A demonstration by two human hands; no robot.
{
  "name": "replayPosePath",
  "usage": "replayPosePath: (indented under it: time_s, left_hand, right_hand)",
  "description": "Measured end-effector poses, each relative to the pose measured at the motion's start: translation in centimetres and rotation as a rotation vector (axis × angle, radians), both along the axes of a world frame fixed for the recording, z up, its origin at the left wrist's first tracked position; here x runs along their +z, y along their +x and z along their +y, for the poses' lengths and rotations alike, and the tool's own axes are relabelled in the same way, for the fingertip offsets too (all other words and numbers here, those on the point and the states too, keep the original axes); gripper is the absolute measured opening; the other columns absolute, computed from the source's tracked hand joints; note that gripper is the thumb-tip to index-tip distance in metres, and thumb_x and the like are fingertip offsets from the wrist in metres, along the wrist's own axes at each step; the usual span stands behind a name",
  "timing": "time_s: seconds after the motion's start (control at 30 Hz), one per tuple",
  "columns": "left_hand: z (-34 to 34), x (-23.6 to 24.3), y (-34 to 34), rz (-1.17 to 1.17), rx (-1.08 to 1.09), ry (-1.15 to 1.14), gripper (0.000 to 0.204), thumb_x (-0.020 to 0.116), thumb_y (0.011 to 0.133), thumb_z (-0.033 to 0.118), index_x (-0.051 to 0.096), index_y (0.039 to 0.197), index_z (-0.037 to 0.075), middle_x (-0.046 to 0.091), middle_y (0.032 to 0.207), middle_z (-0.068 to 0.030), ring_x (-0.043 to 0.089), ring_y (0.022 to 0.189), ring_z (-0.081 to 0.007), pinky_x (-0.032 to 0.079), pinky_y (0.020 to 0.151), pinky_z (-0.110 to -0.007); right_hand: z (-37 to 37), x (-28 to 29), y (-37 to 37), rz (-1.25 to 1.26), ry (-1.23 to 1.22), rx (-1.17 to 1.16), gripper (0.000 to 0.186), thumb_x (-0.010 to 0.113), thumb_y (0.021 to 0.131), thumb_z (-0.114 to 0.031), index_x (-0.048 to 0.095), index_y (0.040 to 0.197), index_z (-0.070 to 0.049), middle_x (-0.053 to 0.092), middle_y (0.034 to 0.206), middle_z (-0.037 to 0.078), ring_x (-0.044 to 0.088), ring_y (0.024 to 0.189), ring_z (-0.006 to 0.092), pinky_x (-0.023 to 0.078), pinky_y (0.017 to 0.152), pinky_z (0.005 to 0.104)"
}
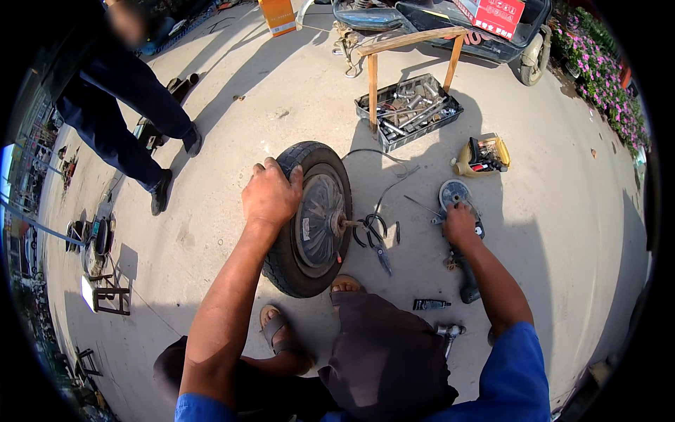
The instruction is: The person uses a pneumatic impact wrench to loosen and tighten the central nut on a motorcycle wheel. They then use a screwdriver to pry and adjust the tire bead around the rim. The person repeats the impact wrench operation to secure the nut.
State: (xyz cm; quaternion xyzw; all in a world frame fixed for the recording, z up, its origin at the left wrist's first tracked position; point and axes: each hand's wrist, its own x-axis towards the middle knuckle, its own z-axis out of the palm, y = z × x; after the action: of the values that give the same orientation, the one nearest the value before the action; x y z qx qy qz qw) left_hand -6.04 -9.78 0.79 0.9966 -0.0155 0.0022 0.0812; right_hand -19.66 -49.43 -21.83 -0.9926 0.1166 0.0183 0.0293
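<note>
A black-tyred wheel with a grey hub and a protruding axle stands upright on the ground by my feet. Over the top of its tyre, my left hand is closed, holding the wheel. My right hand reaches down to the right, at the near edge of a round grey disc. Its fingers are bent together; what they hold is hidden. Beside that hand lies a dark power tool, partly covered by my forearm. A thin screwdriver-like rod points toward the disc.
Scissors, a black tube and a hammer-like metal tool lie near my knees. Farther off are a crate of tools, a cut yellow container and a wooden frame. A person stands at left.
</note>
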Motion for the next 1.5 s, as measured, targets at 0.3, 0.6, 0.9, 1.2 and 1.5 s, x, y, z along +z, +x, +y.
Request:
replayPosePath:
  time_s: [0.3, 0.6, 0.9, 1.2, 1.5]
  left_hand:
    - [0.6, -0.4, -0.3, -0.021, 0.026, -0.066, 0.059, 0.057, 0.096, 0.048, 0.060, 0.115, -0.008, 0.064, 0.111, -0.0324, 0.067, 0.101, -0.0471, 0.054, 0.090, -0.052]
    - [0.5, -0.2, 0.1, 0.012, 0.016, -0.074, 0.060, 0.057, 0.096, 0.048, 0.060, 0.117, -0.008, 0.064, 0.113, -0.0309, 0.067, 0.103, -0.0454, 0.055, 0.090, -0.050]
    - [0.3, -0.3, 0.1, 0.008, 0.025, -0.094, 0.062, 0.058, 0.095, 0.050, 0.060, 0.117, -0.008, 0.064, 0.113, -0.0310, 0.068, 0.101, -0.0451, 0.054, 0.090, -0.051]
    - [0.0, 0.0, 0.0, 0.020, 0.040, -0.106, 0.062, 0.059, 0.095, 0.050, 0.060, 0.118, -0.007, 0.064, 0.115, -0.0304, 0.068, 0.103, -0.0448, 0.054, 0.091, -0.050]
    - [-0.1, -0.2, 0.2, -0.004, 0.037, -0.123, 0.060, 0.061, 0.094, 0.050, 0.062, 0.116, -0.007, 0.065, 0.113, -0.0302, 0.068, 0.102, -0.0449, 0.055, 0.090, -0.050]
  right_hand:
    - [0.1, -2.4, 0.2, 0.090, 0.100, -0.018, 0.026, 0.062, 0.084, -0.007, 0.061, 0.108, 0.002, 0.067, 0.104, 0.026, 0.069, 0.096, 0.0415, 0.057, 0.080, 0.0498]
    - [4.6, 8.4, 0.4, 0.220, 1.299, -0.293, 0.035, 0.072, 0.086, -0.019, 0.067, 0.110, 0.006, 0.066, 0.079, 0.011, 0.066, 0.065, 0.0177, 0.054, 0.057, 0.0322]
    - [8.9, 15.5, -1.1, 0.382, 1.280, -0.003, 0.027, 0.078, 0.086, -0.015, 0.069, 0.102, 0.005, 0.062, 0.074, 0.003, 0.059, 0.065, 0.0101, 0.051, 0.056, 0.0276]
    - [18.0, 13.3, -0.7, 0.018, 1.206, 0.345, 0.024, 0.070, 0.096, -0.022, 0.063, 0.095, 0.000, 0.056, 0.070, 0.004, 0.050, 0.067, 0.0122, 0.043, 0.061, 0.0334]
    - [22.7, 12.1, -0.4, 0.036, 1.412, 0.290, 0.026, 0.066, 0.099, -0.023, 0.066, 0.107, 0.002, 0.065, 0.082, 0.008, 0.058, 0.080, 0.0136, 0.048, 0.075, 0.0327]
